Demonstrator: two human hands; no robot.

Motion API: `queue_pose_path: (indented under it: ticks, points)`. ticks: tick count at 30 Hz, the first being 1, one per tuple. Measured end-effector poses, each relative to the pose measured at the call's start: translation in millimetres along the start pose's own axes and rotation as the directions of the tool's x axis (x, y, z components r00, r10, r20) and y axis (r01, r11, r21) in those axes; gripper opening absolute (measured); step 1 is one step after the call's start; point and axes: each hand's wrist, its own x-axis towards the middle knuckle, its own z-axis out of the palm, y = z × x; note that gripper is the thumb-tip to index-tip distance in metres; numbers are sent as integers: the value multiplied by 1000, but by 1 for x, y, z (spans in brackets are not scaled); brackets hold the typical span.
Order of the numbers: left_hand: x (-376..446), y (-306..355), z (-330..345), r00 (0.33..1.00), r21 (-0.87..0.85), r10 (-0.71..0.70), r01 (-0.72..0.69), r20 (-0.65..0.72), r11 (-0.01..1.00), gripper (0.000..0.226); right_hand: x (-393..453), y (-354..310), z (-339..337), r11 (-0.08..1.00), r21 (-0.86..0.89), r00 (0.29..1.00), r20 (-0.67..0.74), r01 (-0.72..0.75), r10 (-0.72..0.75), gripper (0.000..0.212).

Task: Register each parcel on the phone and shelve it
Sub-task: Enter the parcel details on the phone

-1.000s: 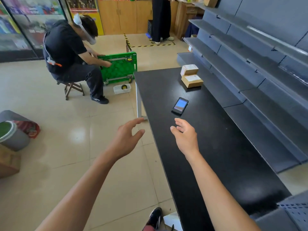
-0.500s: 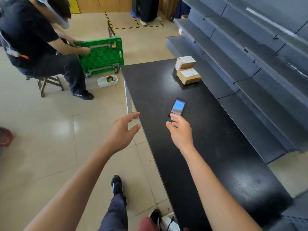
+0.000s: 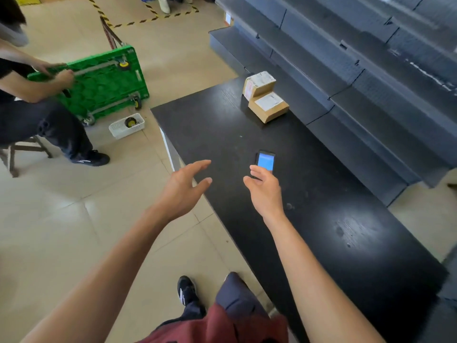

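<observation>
A phone [image 3: 265,161] with a lit blue screen lies flat on the black table [image 3: 346,233]. My right hand [image 3: 264,189] is open and reaches over the phone's near end, its fingertips at the lower edge of the screen; whether they touch it is unclear. My left hand [image 3: 184,186] hovers open over the table's left edge, holding nothing. Two small cardboard parcels with white labels sit at the far end of the table: the nearer parcel [image 3: 269,107] lies flat and the farther parcel [image 3: 258,83] sits right behind it.
Grey stepped shelves [image 3: 358,78] run along the table's right side. On the floor at left, a seated person [image 3: 37,102] handles an upturned green cart [image 3: 99,82], with a small white basket [image 3: 127,125] beside it. My feet stand at the table's near left.
I have stepped closer to the table and both hands have moved forward. My right hand went from short of the phone to over its near end.
</observation>
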Motion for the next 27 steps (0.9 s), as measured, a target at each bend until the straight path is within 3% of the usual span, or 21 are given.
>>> queue_pose_path:
  ticks: [14, 19, 24, 27]
  points:
    - [174, 35, 28, 980, 136, 61, -88, 188, 987, 47, 137, 33, -28, 986, 65, 969, -181, -156, 165, 43]
    - [215, 42, 48, 963, 169, 71, -118, 260, 978, 47, 171, 66, -32, 959, -113, 955, -181, -259, 237, 48]
    - [234, 42, 62, 941, 195, 39, -110, 337, 974, 47, 180, 102, -19, 814, -384, 896, -263, -436, 356, 68]
    - [243, 43, 70, 921, 206, 39, -127, 387, 970, 46, 179, 118, -12, 757, -462, 886, -273, -463, 375, 85]
